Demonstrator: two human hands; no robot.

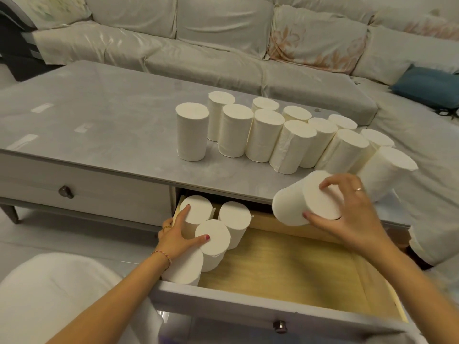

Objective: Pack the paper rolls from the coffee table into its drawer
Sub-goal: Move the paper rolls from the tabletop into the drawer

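Drawer front (248, 311) (lower edge cropped), a fourth roll (183, 269) half-hidden beneath left hand (177, 238).

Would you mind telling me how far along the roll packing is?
Early on. Four rolls stand in the open drawer, steadied by the left hand. The right hand grips a fifth roll. About a dozen table rolls remain.

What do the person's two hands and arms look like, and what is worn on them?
Both arms are bare, with no sleeves. The left hand has a gold ring, red nail polish and a thin braided bracelet at the wrist. The right hand has a thin ring and dark red nails.
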